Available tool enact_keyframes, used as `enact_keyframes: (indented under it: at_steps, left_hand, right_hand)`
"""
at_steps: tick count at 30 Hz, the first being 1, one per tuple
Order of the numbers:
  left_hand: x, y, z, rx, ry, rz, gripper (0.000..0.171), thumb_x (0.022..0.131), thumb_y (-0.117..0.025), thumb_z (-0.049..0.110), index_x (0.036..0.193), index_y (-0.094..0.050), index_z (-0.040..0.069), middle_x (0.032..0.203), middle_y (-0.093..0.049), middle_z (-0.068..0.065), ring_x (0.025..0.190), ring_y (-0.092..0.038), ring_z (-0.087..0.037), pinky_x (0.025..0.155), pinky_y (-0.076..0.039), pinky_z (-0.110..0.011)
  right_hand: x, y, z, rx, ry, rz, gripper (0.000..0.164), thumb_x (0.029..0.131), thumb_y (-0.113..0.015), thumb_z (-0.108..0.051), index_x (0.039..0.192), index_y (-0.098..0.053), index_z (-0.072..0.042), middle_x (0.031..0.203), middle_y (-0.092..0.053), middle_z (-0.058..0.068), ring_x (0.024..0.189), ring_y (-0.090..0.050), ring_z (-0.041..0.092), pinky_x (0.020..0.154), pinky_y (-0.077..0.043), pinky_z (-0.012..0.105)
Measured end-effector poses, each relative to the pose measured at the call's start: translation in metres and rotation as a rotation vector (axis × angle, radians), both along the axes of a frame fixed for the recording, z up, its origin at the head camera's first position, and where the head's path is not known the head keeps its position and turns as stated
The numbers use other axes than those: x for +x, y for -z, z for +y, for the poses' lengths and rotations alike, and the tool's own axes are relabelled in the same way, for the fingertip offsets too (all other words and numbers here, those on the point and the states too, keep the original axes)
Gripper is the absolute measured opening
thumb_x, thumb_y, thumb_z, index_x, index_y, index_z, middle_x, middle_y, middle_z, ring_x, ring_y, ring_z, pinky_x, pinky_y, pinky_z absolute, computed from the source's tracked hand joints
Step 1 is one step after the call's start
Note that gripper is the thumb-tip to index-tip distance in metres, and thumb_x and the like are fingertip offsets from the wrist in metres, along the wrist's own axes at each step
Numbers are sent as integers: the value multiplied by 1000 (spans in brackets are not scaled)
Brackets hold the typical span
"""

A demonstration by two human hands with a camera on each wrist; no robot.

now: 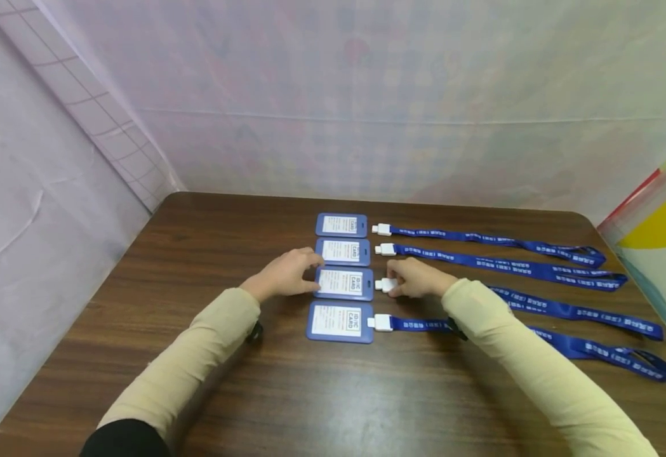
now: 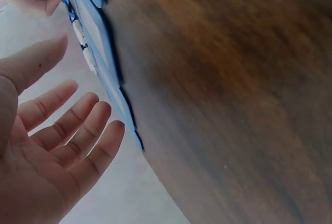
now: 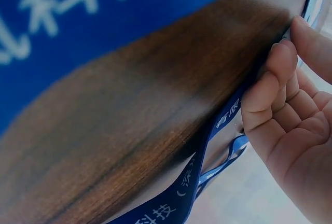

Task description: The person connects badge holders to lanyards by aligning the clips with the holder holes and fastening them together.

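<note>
Several blue badge holders lie in a column on the table, each with a white card. My left hand (image 1: 288, 274), fingers spread and relaxed, is at the left end of the third badge holder (image 1: 341, 283) from the back. In the left wrist view the left palm (image 2: 57, 146) shows nothing held. My right hand (image 1: 418, 278) pinches the white clip (image 1: 386, 285) of the blue lanyard (image 1: 578, 312) beside that holder. In the right wrist view, thumb and forefinger meet at the strap's end. The nearest holder (image 1: 338, 322) has its lanyard's white clip (image 1: 383, 322) overlapping its right edge.
Farther back lie two more badge holders (image 1: 341, 225), with white clips (image 1: 385, 249) just right of them. Their lanyards stretch toward the right edge of the brown wooden table (image 1: 224, 400). A pale cloth (image 1: 367, 127) hangs behind it.
</note>
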State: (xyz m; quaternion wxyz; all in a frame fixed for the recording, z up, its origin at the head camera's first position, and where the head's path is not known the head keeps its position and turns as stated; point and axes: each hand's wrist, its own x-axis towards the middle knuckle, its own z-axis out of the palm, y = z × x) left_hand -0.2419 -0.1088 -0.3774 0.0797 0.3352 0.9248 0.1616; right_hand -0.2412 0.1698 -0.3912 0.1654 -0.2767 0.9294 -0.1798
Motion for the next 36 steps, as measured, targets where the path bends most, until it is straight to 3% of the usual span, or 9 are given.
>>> enact_keyframes:
  at_steps: [8,16,36]
  left_hand:
    - [-10,4,2,-12,13,-36,55,73,-77,26,117,-57,-1,109,-56,-12,93,-54,-22,82,-46,-35]
    - [-15,7,4,-74,13,-45,63,71,-77,32,119,-56,-4,120,-53,-16,111,-49,-28,97,-38,-39]
    - [-15,8,13,-195,-5,-22,60,68,-79,34,112,-62,-3,108,-56,-12,98,-55,-24,84,-47,-36]
  right_hand:
    - [1,-2,-1,0,5,-4,23,77,-71,-14,89,-53,-5,65,-52,2,57,-48,14,52,-42,25]
    - [1,-3,-2,-5,-4,7,24,77,-72,-15,88,-53,-4,65,-52,1,57,-48,14,52,-42,25]
    - [3,0,-2,-16,-10,70,22,76,-73,-14,84,-58,-1,61,-54,0,52,-50,11,50,-44,24]
